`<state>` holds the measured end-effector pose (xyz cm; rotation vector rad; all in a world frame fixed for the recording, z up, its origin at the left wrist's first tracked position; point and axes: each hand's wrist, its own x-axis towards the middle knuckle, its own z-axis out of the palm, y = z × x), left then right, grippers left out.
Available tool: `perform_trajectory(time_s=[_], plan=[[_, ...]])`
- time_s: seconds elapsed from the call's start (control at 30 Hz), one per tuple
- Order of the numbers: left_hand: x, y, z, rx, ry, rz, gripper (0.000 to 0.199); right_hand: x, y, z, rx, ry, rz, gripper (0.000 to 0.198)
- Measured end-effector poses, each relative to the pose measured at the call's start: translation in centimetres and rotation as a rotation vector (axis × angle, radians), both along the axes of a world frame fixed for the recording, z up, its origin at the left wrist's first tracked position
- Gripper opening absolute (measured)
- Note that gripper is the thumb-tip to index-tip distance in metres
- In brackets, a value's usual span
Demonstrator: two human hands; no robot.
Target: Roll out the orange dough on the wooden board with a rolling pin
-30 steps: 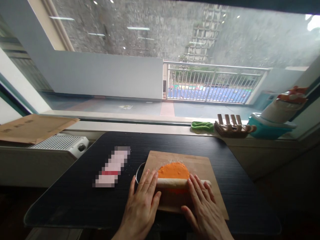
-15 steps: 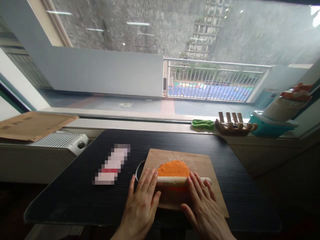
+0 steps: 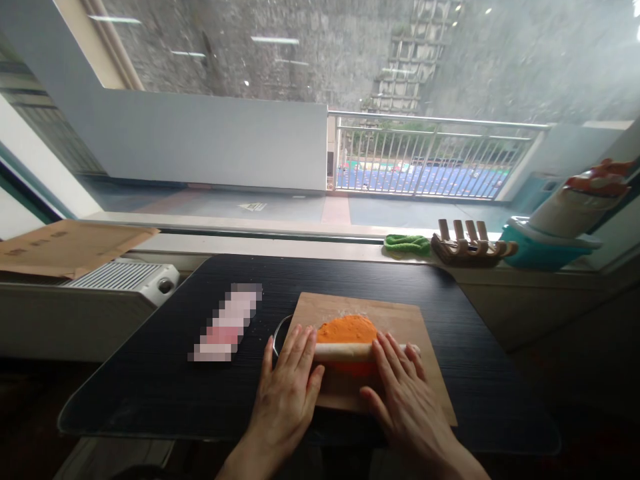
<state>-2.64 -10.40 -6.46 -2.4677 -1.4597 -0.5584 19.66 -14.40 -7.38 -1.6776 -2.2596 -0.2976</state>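
Note:
A pale wooden rolling pin (image 3: 345, 352) lies crosswise over a flattened sheet of orange dough (image 3: 349, 328). Dough shows on both sides of the pin, the near part in shadow. Flat on the pin's left end rests my left hand (image 3: 290, 380), its fingers stretched forward and its thumb apart. My right hand (image 3: 403, 387) presses the right end the same way, fingers extended over the wood, and the pin's tip shows past them. Neither hand is wrapped round the pin. Under the dough is a wooden board (image 3: 400, 320), with white flour around the dough's far edge.
The board sits on a dark table (image 3: 165, 380). A clear rounded rim (image 3: 278, 333) peeks out at the board's left. A blurred-out pinkish item (image 3: 227, 323) lies further left. On the sill are a green cloth (image 3: 407, 245), a brown rack (image 3: 467, 247) and a teal container (image 3: 540, 247).
The rolling pin has moved slightly away from me over the dough, with both hands flat on it. The whole view has shifted a little.

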Motion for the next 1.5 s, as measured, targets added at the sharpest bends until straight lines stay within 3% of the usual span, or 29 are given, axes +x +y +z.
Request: perform_trajectory(time_s=[0.17,0.33,0.4,0.47,0.6,0.67,0.87,1.1,1.2,1.37,1.5], plan=[[1.3,3.3,1.1,-0.058,-0.015,0.072,0.046,-0.6,3.8,0.9,-0.114,0.034,-0.103,0.064],[-0.4,-0.8,-0.3,0.028,0.055,-0.025,0.053,0.3,-0.9,-0.6,0.035,-0.011,0.056,0.071],[-0.7,-1.7,-0.7,0.043,0.059,-0.027,0.056,0.6,-1.7,-0.6,0.026,-0.009,0.079,0.072],[-0.5,-1.1,-0.5,0.031,0.037,-0.007,0.054,0.6,-0.2,0.1,-0.061,0.014,0.064,0.066],[0.4,1.5,0.2,-0.007,-0.044,0.090,0.047,-0.7,7.1,2.7,-0.282,0.095,-0.027,0.058],[0.3,1.4,0.2,0.024,-0.058,0.091,0.047,-1.5,9.8,3.7,-0.329,0.123,-0.057,0.058],[-0.5,-2.7,-1.7,0.148,-0.027,-0.039,0.055,-2.0,9.6,3.5,-0.317,0.134,0.050,0.056],[-0.5,0.6,-1.6,0.160,-0.210,0.056,0.041,-4.8,14.0,4.7,-0.396,0.136,0.019,0.057],[-0.5,0.4,-1.7,0.150,-0.255,0.026,0.037,-4.5,13.4,4.9,-0.409,0.135,0.039,0.056],[-0.1,-1.9,-3.1,0.197,-0.316,-0.101,0.040,-1.7,8.7,4.1,-0.395,0.127,0.073,0.054],[-0.6,-1.2,-3.0,0.205,-0.346,-0.035,0.034,-3.5,10.2,4.0,-0.368,0.093,0.002,0.054]])
